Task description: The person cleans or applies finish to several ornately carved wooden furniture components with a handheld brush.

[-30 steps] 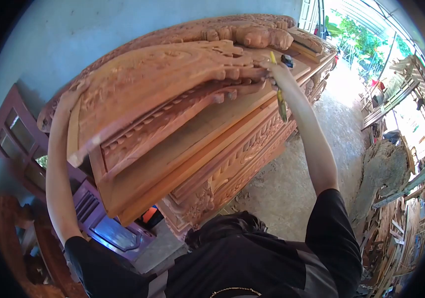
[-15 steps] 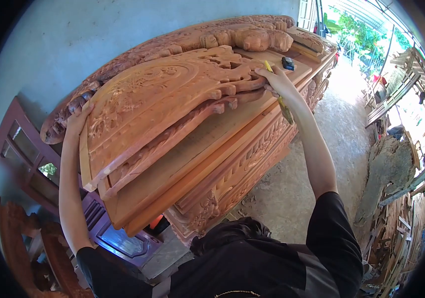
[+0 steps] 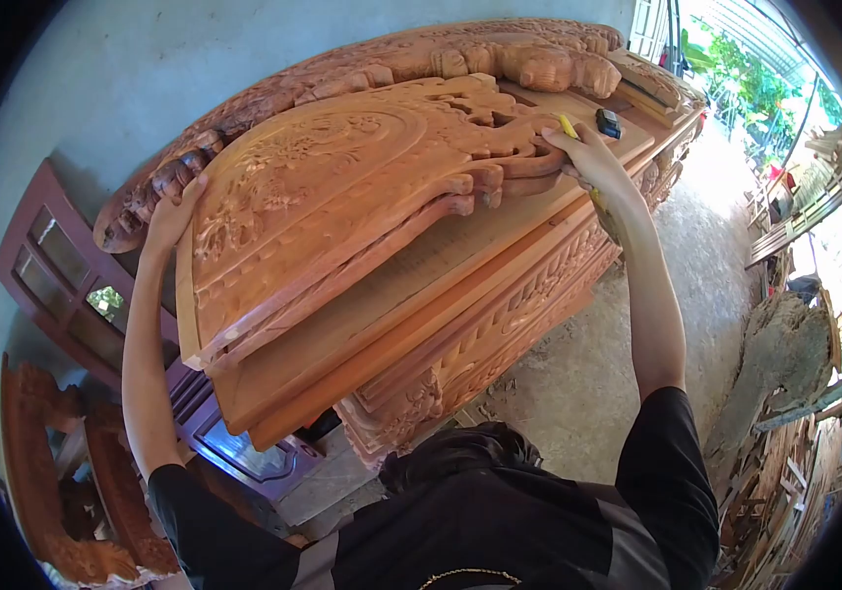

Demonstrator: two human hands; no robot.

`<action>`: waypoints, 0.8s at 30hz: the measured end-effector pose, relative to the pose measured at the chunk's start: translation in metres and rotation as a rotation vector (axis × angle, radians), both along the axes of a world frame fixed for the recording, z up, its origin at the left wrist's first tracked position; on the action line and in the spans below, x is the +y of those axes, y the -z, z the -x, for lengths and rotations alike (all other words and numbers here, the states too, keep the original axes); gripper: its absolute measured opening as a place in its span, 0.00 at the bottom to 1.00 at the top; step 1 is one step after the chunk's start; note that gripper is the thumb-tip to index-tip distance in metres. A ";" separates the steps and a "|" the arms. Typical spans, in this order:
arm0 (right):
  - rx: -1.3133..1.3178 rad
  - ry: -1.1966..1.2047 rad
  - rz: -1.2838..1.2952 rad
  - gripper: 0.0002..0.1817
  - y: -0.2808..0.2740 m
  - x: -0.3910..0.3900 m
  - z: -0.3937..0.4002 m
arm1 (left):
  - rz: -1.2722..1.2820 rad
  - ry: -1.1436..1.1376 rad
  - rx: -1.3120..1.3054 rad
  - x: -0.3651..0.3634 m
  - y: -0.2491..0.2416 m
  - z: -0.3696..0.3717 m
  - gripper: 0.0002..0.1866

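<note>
A carved wooden panel (image 3: 313, 187) lies tilted over a second, similar panel on top of a long carved cabinet (image 3: 470, 364). My left hand (image 3: 177, 208) grips the upper panel's left end, fingers over its far edge. At the pierced scrollwork on the right end, my right hand (image 3: 586, 157) is closed round the panel's edge. A yellow tool (image 3: 569, 127) also sits in that right hand, its lower part showing under the wrist. Just beyond is a small black device (image 3: 608, 123) on the cabinet top.
Behind the panels a long carved piece (image 3: 382, 74) runs along the blue wall. A framed purple-brown door (image 3: 67, 265) leans at the left, above carved wooden parts (image 3: 47, 462). Scrap wood (image 3: 785, 482) is piled on the right, beside the concrete floor (image 3: 672, 315).
The upper panel has come down closer over the lower one, and the gap between their front edges has narrowed. Both hands keep hold, and the view has shifted slightly.
</note>
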State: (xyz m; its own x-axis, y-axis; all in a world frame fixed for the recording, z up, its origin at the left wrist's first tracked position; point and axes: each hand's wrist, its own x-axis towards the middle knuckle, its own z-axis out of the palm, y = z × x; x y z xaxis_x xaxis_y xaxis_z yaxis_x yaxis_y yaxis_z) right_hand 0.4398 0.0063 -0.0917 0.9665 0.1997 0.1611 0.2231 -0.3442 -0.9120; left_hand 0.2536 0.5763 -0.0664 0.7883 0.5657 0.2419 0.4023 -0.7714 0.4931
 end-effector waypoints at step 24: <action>0.012 -0.062 0.118 0.33 -0.012 -0.012 0.003 | 0.060 0.066 -0.165 0.009 0.017 0.015 0.45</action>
